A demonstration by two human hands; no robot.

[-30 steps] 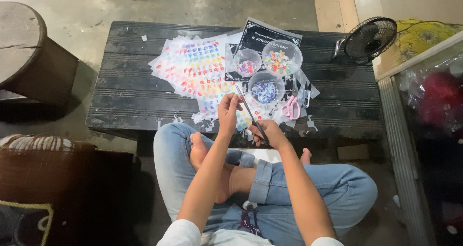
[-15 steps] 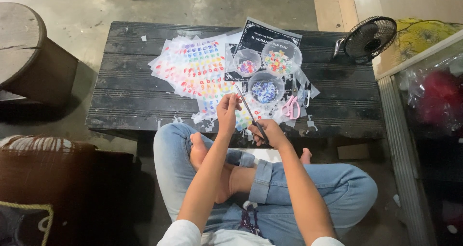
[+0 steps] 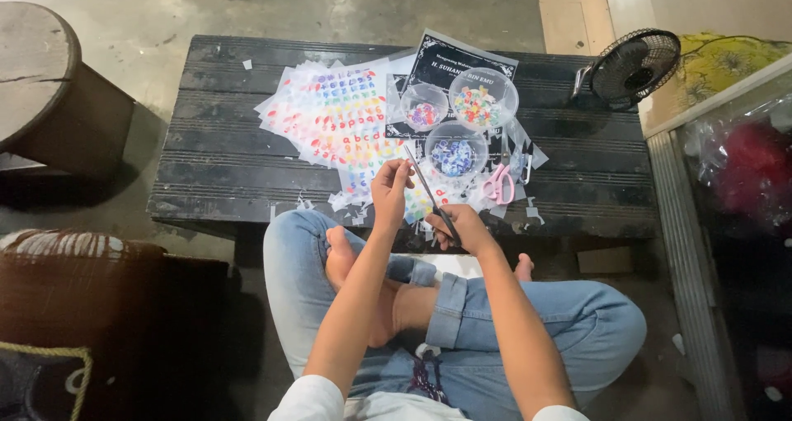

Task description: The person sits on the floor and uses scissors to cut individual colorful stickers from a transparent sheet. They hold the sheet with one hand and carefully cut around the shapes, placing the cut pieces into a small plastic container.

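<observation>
I sit cross-legged before a low black slatted table (image 3: 231,173). My right hand (image 3: 462,227) grips a thin dark rod-like tool (image 3: 427,191) that slants up toward my left hand (image 3: 389,191). The left hand's fingers pinch at the tool's upper end; whatever small thing they hold is too small to tell. Just beyond my hands stand three clear round bowls of beads: one with blue beads (image 3: 456,150), one with mixed colours (image 3: 483,97), a smaller one (image 3: 424,107). Sheets of coloured sticker letters (image 3: 338,115) lie spread to the left of the bowls.
Pink-handled scissors (image 3: 499,183) lie right of the blue bowl, with paper scraps around. A black printed sheet (image 3: 462,58) lies under the bowls. A small black fan (image 3: 634,64) stands at the table's right end. A round wooden table (image 3: 37,82) is far left.
</observation>
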